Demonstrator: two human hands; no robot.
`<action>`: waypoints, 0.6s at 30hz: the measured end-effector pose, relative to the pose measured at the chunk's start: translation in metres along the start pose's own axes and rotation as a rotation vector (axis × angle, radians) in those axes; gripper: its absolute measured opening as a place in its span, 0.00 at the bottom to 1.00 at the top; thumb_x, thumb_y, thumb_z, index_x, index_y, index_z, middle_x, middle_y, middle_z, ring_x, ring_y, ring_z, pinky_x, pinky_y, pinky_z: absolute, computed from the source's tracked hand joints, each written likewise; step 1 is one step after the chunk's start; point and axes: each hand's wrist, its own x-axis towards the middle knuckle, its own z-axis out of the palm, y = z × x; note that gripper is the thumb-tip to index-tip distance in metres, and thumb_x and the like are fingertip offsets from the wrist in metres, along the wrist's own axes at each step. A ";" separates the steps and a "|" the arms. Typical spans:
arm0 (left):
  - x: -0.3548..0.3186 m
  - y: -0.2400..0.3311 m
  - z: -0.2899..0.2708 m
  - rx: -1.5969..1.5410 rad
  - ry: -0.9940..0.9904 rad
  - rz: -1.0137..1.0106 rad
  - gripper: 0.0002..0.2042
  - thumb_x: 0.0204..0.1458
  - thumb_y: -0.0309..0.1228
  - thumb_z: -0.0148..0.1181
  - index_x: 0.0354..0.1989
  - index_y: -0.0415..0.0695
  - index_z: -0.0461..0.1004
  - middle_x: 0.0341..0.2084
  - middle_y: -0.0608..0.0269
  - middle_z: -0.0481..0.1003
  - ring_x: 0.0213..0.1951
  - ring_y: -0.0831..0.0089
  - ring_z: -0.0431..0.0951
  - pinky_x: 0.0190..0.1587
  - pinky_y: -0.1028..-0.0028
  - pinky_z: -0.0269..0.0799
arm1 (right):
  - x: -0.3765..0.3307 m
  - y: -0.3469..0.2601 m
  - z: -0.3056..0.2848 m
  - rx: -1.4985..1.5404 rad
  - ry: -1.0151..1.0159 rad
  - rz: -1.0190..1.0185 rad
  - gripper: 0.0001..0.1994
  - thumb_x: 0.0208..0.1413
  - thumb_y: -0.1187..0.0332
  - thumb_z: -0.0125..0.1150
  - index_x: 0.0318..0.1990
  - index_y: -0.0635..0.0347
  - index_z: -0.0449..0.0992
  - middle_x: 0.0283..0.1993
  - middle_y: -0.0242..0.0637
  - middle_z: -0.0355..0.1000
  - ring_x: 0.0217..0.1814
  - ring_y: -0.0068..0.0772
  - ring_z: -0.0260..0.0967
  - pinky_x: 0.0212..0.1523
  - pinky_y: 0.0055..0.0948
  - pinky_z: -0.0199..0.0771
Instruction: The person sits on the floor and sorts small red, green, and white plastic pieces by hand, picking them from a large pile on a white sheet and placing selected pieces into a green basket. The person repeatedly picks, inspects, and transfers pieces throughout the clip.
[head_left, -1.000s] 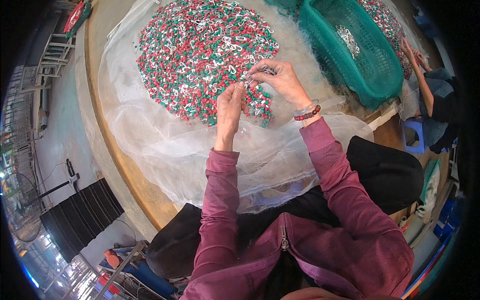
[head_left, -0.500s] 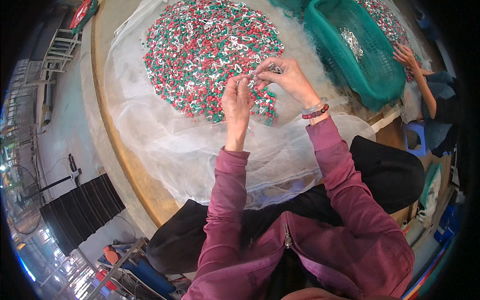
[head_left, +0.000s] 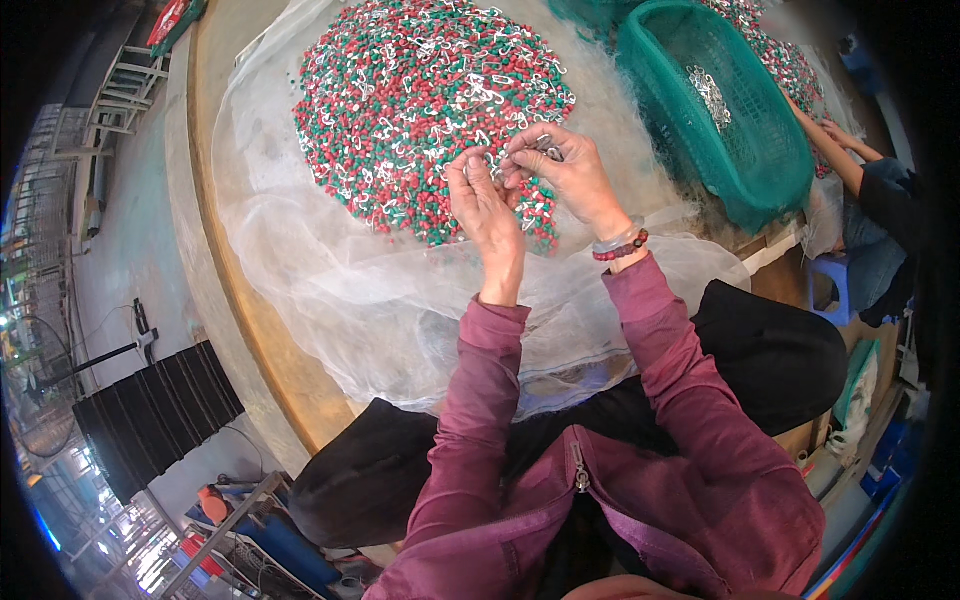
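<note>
A big heap of small red, green and white beads mixed with silver safety pins (head_left: 420, 100) lies on a sheer white net cloth (head_left: 330, 290) spread over a round wooden table (head_left: 215, 250). My left hand (head_left: 487, 205) and my right hand (head_left: 560, 170) are raised together over the near edge of the heap. Their fingertips meet around a small silver pin. My right fingers pinch it, and my left fingers touch the same piece. A red bead bracelet and a pale bangle circle my right wrist.
A green mesh basket (head_left: 745, 150) holding a few silver pins stands to the right of the heap. Another person's arm (head_left: 835, 150) reaches over a second bead pile at the far right. A blue stool (head_left: 830, 290) stands by the table edge.
Both hands have lifted off the beads and come together, the left hand turning upright toward the right hand's fingertips.
</note>
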 end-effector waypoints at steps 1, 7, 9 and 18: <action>0.003 0.001 -0.002 0.044 0.009 0.015 0.13 0.63 0.37 0.44 0.44 0.40 0.67 0.17 0.73 0.64 0.18 0.87 0.61 0.18 0.85 0.55 | 0.001 0.004 -0.009 0.108 -0.055 0.080 0.05 0.55 0.77 0.57 0.38 0.66 0.74 0.33 0.39 0.75 0.33 0.29 0.75 0.36 0.25 0.78; 0.028 0.014 -0.024 0.560 -0.225 0.042 0.12 0.61 0.34 0.47 0.41 0.39 0.74 0.19 0.69 0.66 0.20 0.80 0.65 0.24 0.78 0.64 | -0.004 0.049 -0.053 0.575 0.108 0.415 0.09 0.57 0.73 0.55 0.43 0.66 0.72 0.39 0.39 0.74 0.42 0.31 0.73 0.45 0.31 0.77; 0.032 0.012 -0.014 0.858 -0.491 0.518 0.11 0.58 0.33 0.50 0.40 0.40 0.75 0.23 0.62 0.71 0.26 0.70 0.70 0.30 0.72 0.68 | -0.009 0.067 -0.055 0.676 0.113 0.477 0.10 0.57 0.71 0.56 0.44 0.66 0.71 0.40 0.38 0.73 0.43 0.32 0.72 0.46 0.32 0.77; 0.062 -0.036 -0.023 1.232 -0.562 0.217 0.12 0.47 0.35 0.62 0.33 0.39 0.75 0.31 0.52 0.75 0.33 0.55 0.74 0.37 0.62 0.70 | 0.012 0.077 -0.091 1.244 0.374 0.371 0.10 0.61 0.69 0.48 0.40 0.71 0.68 0.38 0.48 0.70 0.43 0.46 0.69 0.46 0.42 0.75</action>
